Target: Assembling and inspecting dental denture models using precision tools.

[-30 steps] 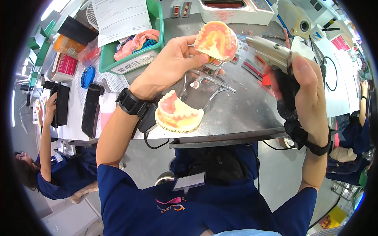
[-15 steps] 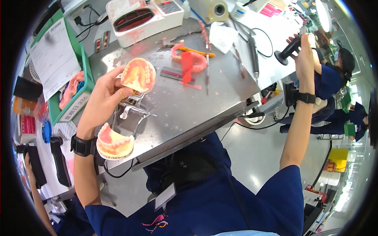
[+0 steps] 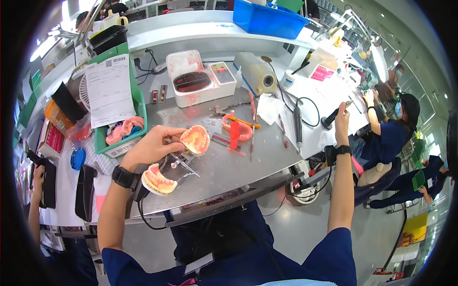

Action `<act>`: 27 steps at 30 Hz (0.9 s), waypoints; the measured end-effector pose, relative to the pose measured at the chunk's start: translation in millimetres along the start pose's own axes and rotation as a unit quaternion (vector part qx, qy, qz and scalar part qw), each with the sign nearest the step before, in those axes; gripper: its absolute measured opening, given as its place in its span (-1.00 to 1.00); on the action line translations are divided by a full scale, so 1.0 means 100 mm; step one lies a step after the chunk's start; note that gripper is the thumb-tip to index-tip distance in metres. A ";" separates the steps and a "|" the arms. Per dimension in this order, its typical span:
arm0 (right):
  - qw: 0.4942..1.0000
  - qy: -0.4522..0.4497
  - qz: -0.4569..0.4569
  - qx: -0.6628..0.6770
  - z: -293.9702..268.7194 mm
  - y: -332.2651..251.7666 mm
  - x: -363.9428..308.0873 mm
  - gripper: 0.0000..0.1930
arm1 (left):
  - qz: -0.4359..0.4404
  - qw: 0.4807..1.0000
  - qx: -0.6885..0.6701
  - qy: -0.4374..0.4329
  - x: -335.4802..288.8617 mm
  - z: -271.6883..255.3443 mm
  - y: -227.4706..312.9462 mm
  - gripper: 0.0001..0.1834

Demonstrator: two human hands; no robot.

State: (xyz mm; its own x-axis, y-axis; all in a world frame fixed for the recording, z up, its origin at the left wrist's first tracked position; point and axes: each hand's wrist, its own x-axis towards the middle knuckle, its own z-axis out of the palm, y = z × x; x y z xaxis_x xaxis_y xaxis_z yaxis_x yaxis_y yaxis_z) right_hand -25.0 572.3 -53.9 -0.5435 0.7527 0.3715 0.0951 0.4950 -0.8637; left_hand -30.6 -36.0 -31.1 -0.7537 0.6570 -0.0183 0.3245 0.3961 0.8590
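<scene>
Pinches a rounded pink-and-cream dental cast (image 3: 194, 139) by its left edge between thumb and fingers of the left hand (image 3: 153, 145). Has a crescent-shaped pink-and-cream cast (image 3: 159, 181) just below that grip, beside a silver metal articulator (image 3: 183, 165), with a curved pink piece (image 3: 245, 132) to the right. Well right of that grip, clasps a black cylindrical round-footed tool (image 3: 327, 121) in the curled right hand (image 3: 341, 122).

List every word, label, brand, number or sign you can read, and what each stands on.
Wording is not copied out here.
White paper sheet: printed lines and code patterns, too small to read.
White label on the green basket: large dark characters, partly hidden by the left hand.
Nearer tooth model: dark marks on its base, unreadable.
Magenta-and-white boxes: too small.
</scene>
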 end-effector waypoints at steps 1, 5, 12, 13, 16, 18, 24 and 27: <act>0.998 0.044 -0.012 -0.034 -0.03 -0.06 -0.05 -0.22 | 0.007 0.998 -0.065 -0.003 -0.03 -0.03 0.02 -0.55; 0.973 0.166 -0.135 -0.083 -0.28 -0.11 -0.19 -0.40 | 0.007 0.998 -0.050 0.025 -0.28 -0.32 0.21 -0.60; 0.949 -0.159 -0.252 0.106 -0.29 -1.57 -1.56 -0.84 | 0.061 0.890 0.048 0.449 -1.50 -0.15 0.16 -0.79; 0.938 -0.228 -0.233 0.118 -0.38 -1.78 -1.79 -0.84 | 0.052 0.849 -0.014 0.526 -1.66 -0.06 0.10 -0.79; 0.824 -0.364 -0.337 0.275 -0.57 -2.22 -2.50 -0.87 | 0.073 0.842 0.011 0.534 -1.27 0.81 0.25 -0.15; 0.786 -0.445 -0.256 0.344 -0.59 -2.36 -2.91 -0.90 | 0.036 0.881 -0.028 0.471 -0.99 1.19 0.43 0.28; 0.551 -0.526 -0.161 0.628 -0.15 -2.36 -3.49 -0.89 | 0.033 0.836 -0.014 0.548 -0.78 1.30 0.06 -0.15; 0.631 -0.517 -0.162 0.555 -0.32 -2.19 -3.50 -0.79 | 0.065 0.857 -0.049 0.508 -0.99 1.01 -0.08 -0.22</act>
State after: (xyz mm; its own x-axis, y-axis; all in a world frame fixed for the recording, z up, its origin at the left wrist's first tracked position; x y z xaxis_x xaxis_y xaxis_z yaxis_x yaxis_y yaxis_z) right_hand 171.4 214.1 16.4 -0.6931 -0.2805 0.6641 -0.4914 -0.4902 -0.7199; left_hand 99.4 -39.3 -88.1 -0.8401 -0.2265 0.4928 0.4309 0.2731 0.8601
